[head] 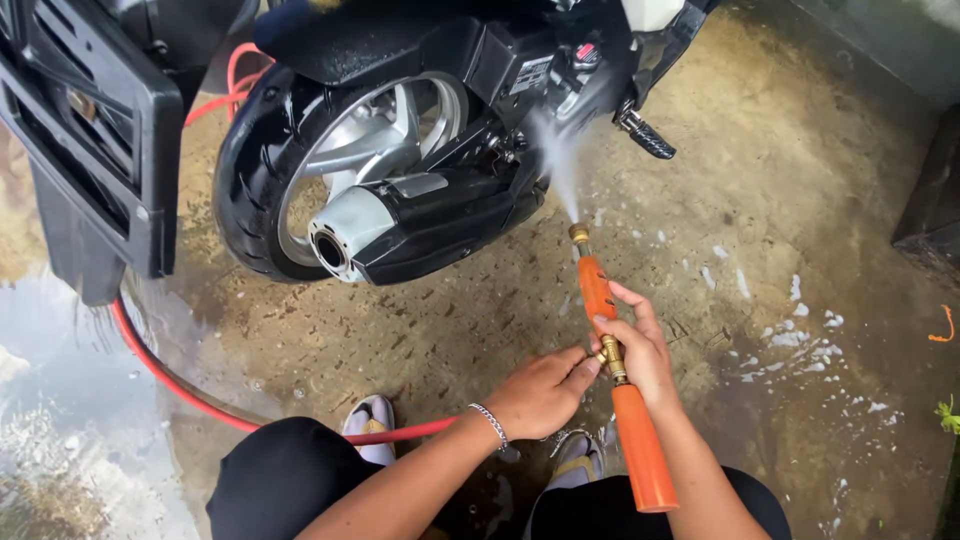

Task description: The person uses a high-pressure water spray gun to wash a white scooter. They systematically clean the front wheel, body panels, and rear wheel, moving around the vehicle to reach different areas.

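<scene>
An orange spray lance [632,425] with brass fittings points up at the underside of a black motorcycle [440,60]. Its brass nozzle [579,234] throws a white water jet [560,165] at the engine area beside the rear wheel [300,170]. My right hand [640,345] is wrapped around the lance at its middle. My left hand [543,390], with a chain bracelet on the wrist, pinches the brass valve [608,352] on the lance. I am crouching; my knees and sandalled feet show at the bottom.
A silver-tipped black exhaust [400,225] sticks out toward me. A red hose [190,385] curves over the wet concrete floor past my foot. A black plastic crate [95,130] stands at left. Foam flecks [800,335] lie on the ground at right, near a dark step [930,200].
</scene>
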